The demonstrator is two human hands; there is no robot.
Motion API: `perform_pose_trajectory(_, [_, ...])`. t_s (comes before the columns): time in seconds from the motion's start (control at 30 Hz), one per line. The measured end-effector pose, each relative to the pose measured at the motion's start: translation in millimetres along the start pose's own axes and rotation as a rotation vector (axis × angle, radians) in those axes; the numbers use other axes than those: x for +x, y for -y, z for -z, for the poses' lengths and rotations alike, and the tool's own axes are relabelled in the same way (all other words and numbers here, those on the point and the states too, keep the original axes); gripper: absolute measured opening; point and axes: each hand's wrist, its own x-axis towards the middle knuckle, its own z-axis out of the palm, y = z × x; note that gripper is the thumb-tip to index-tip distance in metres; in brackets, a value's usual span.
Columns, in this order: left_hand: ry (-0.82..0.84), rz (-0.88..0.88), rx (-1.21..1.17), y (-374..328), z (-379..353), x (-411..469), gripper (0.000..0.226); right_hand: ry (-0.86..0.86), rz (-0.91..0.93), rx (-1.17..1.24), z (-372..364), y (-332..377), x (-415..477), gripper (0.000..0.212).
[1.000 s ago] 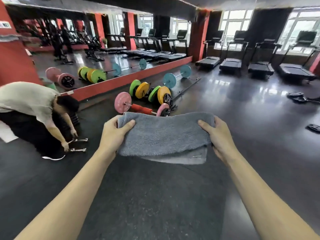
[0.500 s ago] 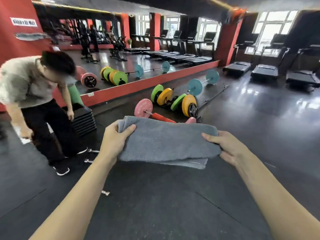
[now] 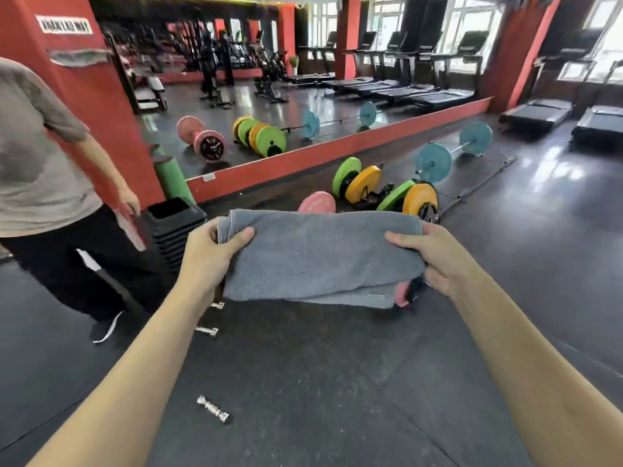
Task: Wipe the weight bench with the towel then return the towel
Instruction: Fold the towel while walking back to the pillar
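Towel point(image 3: 320, 257): folded, grey, hanging stretched between both grips.
Left hand point(image 3: 209, 261): gripping towel's end.
Right hand point(image 3: 441, 257): gripping the other.
Floor point(image 3: 320, 382): dark rubber, lying under barbells point(image 3: 387, 193) beside mirror wall point(image 3: 269, 96).

Dark rubber floor point(image 3: 337, 399), red pillar point(image 3: 84, 96) beside wall mirror point(image 3: 269, 79), treadmills point(image 3: 539, 112) under bright windows point(image 3: 600, 35).

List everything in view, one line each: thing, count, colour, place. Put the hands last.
towel: one, grey, folded, held up centre
barbells: three, with coloured plates, on floor by mirror
small dumbbell: one, chrome, floor near left
step platforms: one stack, black, left of towel
foam roller: one, green, by red pillar
treadmills: several, black, far right
other person: one, grey shirt, left edge
left hand: gripping towel's left end
right hand: gripping towel's right end
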Motion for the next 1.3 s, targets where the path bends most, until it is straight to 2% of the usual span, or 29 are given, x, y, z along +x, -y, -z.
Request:
perform_pose_trajectory(0.13, [-0.083,0.012,0.041,9.3,-9.6,90.9,0.002,0.111,-0.001,-0.015,-19.6,18.2,120.5,0.029])
perform_pose_trajectory(0.23, [-0.183,0.002,0.060,15.7,-2.4,155.2,0.017,0.203,0.024,-0.038,-48.8,29.6,204.4,0.030])
perform_pose_trajectory(0.33, [-0.268,0.009,0.107,31.5,14.5,207.2,0.013,0.279,0.011,-0.041,-90.1,27.5,277.7,0.033])
perform_pose_trajectory(0.57, [-0.446,0.024,0.147,97.9,72.5,346.6,0.010,0.400,-0.030,-0.045,-207.3,-0.4,449.1,0.009])
perform_pose_trajectory(0.6, [-0.458,0.023,0.146,106.3,81.1,370.3,0.010,0.412,-0.041,-0.047,-224.2,-2.4,474.9,0.004])
perform_pose_trajectory(0.8, [-0.485,0.072,0.147,136.2,127.9,507.7,0.008,0.506,-0.013,-0.094,-318.4,11.7,620.3,0.010])
perform_pose_trajectory(0.93, [-0.484,0.096,0.192,156.0,157.2,582.2,0.005,0.503,-0.019,-0.094,-374.2,3.1,698.9,0.011])
perform_pose_trajectory(1.1, [-0.528,0.155,0.198,198.4,204.6,677.2,0.013,0.509,-0.057,-0.078,-454.2,-17.6,795.7,0.016])
perform_pose_trajectory(1.3, [-0.564,0.145,0.177,251.1,258.2,815.6,0.002,0.546,-0.053,-0.049,-555.0,-28.7,935.0,0.014])
